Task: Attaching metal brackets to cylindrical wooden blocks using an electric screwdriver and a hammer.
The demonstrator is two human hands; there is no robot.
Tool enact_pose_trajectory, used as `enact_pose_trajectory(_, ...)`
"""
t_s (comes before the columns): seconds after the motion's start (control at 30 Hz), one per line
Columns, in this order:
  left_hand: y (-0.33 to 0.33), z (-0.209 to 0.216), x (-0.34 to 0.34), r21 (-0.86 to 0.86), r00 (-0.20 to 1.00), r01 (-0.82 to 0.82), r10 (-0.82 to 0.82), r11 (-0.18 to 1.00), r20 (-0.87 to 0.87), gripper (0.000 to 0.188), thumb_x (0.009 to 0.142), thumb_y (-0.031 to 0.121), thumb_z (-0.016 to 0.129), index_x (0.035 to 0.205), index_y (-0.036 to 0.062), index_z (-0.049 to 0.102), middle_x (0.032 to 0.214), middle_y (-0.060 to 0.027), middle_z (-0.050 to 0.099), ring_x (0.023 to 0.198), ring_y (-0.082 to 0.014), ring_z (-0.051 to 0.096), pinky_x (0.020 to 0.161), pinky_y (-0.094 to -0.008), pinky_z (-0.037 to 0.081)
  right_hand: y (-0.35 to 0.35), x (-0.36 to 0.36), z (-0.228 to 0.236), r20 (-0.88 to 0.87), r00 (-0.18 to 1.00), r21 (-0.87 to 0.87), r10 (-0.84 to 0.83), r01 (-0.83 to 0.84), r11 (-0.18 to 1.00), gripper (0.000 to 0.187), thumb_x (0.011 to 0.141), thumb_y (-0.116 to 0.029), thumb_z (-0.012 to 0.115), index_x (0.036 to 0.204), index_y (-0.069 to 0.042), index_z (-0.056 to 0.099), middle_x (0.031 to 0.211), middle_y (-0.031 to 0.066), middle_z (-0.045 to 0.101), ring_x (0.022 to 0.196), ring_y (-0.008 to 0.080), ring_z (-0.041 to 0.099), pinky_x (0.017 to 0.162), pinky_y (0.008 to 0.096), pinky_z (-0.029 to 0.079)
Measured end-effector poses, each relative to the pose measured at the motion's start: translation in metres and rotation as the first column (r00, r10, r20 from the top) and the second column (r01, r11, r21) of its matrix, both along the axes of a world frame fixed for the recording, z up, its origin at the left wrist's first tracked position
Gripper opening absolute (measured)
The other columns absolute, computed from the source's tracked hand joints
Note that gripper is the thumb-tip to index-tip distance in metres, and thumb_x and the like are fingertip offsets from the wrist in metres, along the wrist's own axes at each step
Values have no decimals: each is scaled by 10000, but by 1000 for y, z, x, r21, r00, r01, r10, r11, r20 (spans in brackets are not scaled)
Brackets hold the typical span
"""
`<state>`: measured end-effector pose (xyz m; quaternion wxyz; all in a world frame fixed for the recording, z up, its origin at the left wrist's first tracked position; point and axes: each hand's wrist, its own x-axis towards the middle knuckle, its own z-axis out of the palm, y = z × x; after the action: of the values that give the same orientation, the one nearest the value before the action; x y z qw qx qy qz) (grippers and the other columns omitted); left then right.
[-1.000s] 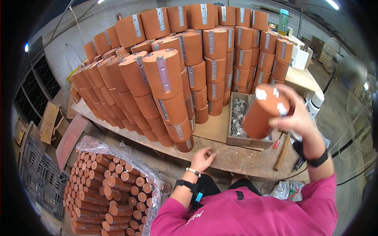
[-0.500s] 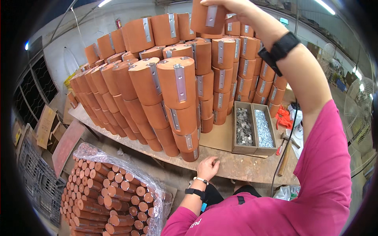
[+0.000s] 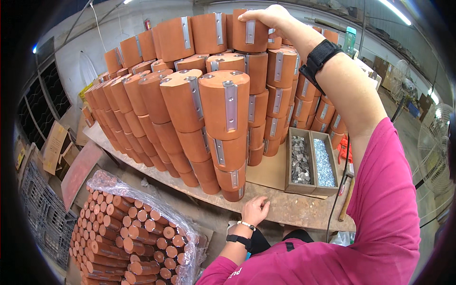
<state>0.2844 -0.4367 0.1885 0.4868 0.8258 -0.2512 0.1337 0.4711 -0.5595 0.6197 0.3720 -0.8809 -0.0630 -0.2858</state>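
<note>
My right hand [image 3: 273, 20] reaches up and grips the top of a brown cylinder [image 3: 241, 38] with a metal strip down its side. That cylinder is upright on top of another one, in the upper back row of the stacks. My left hand [image 3: 255, 210] is at the table's front edge, fingers loosely bent and apart, holding nothing. Just beyond it rises the nearest stack of brown cylinders [image 3: 223, 104], with metal strips on their sides and small metal pieces on the top faces.
A two-part wooden box [image 3: 300, 189] holds flat metal pieces [image 3: 300, 161] and small shiny parts [image 3: 324, 164]. Right of it lie a hammer [image 3: 346, 197], a cable [image 3: 336, 204] and an orange-red item [image 3: 346, 149]. Plastic-wrapped thin brown cylinders [image 3: 142, 232] stand lower left. A fan [image 3: 434, 137] stands right.
My right hand has lowered the brown cylinder onto the upper back row, where it now lines up with its neighbours. My view has shifted slightly. My left hand stays at the table edge.
</note>
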Motion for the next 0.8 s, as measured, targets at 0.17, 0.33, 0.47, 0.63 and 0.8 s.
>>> enact_pose_trajectory(0.17,0,5,-2,5,1000,7,-7,1000,-12,147,678,168,590,783,66,580,646,-86,550,600,-258,551,527,-334,436,3,4,-1,87,992,-162,-94,108,981,696,504,-501,673,891,69,570,838,205,574,650,268,595,569,298,498)
enact_pose_trajectory(0.33,0,8,-3,19,1000,5,-4,1000,-26,145,683,174,584,783,69,580,647,-82,548,598,-258,549,522,-334,433,15,-19,4,20,992,-171,-122,123,978,617,535,-482,667,860,37,596,840,184,584,699,263,582,619,329,478)
enact_pose_trajectory(0.47,-2,9,-3,13,1000,18,-18,1000,-8,143,683,174,583,783,72,581,649,-80,546,598,-256,548,520,-335,431,3,2,0,23,994,-188,-105,107,976,696,535,-484,682,923,77,547,912,201,549,825,293,561,669,378,485)
enact_pose_trajectory(0.63,2,7,-4,21,1000,7,-7,1000,-7,145,686,179,579,792,79,583,664,-79,557,607,-259,552,525,-343,436,8,-3,-10,122,988,-180,-92,113,977,749,500,-517,690,904,97,545,842,231,565,685,291,591,570,327,496)
enact_pose_trajectory(0.8,2,4,0,43,1000,1,0,999,-16,150,689,181,576,803,85,585,678,-79,567,618,-265,556,531,-350,440,3,-15,-16,152,984,-81,-91,104,991,823,523,-484,707,1011,133,466,964,266,525,867,315,556,652,380,491)
